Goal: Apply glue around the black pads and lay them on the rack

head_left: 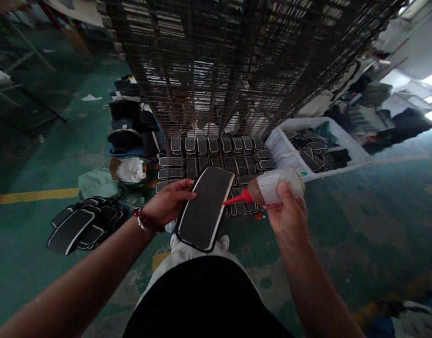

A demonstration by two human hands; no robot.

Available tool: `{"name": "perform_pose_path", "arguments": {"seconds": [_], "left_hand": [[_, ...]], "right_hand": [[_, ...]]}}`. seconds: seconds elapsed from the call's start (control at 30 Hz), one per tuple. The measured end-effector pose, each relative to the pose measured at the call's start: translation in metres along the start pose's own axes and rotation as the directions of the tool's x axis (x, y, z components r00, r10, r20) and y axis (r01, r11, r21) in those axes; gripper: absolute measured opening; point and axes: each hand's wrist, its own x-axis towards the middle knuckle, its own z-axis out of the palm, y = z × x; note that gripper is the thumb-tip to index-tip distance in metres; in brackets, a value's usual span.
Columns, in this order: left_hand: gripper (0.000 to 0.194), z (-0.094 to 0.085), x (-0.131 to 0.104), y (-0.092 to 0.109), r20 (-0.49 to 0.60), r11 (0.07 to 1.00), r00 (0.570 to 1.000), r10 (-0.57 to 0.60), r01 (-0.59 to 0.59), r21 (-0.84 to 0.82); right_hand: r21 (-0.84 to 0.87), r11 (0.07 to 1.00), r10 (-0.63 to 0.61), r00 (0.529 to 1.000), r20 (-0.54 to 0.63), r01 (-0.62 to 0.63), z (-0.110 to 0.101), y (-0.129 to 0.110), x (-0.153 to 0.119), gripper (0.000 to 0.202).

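Note:
My left hand (172, 201) pinches the left edge of a dark, rounded rectangular panel (205, 209) with a pale line running around its border. The panel is tilted in front of my body. In my right hand (289, 213) is a squeeze bottle (277, 185) with a white wrap, brownish contents and a red nozzle (237, 199). The nozzle's tip meets the panel's right edge. Behind the panel, rows of similar dark pieces (202, 146) with pale borders lie on a wire rack.
A tall stack of wire racks (209, 61) rises ahead. To the right, a white bin (293, 162) holds more dark pieces. A pile of panels (78, 225) lies at the left, near a green cloth (96, 183) and an open container with white material (129, 170).

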Motion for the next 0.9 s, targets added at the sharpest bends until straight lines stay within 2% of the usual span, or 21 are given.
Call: {"name": "perform_pose_path", "arguments": {"seconds": [0.23,0.5,0.9], "left_hand": [[0.025,0.001,0.002,0.001,-0.063,1.0,0.998,-0.011,0.009,-0.023],[0.022,-0.002,0.009,0.001,-0.092,0.996,0.994,-0.059,0.052,-0.07],[0.022,-0.008,0.012,0.006,-0.22,0.981,0.97,-0.101,0.061,-0.183]], "right_hand": [[-0.029,0.998,-0.061,0.997,0.05,0.062,0.003,0.002,-0.007,0.026],[-0.021,0.998,-0.053,0.991,0.126,0.056,0.004,0.004,-0.016,0.025],[0.007,0.998,-0.064,0.976,0.206,0.064,0.0,0.009,-0.022,0.042]]}}
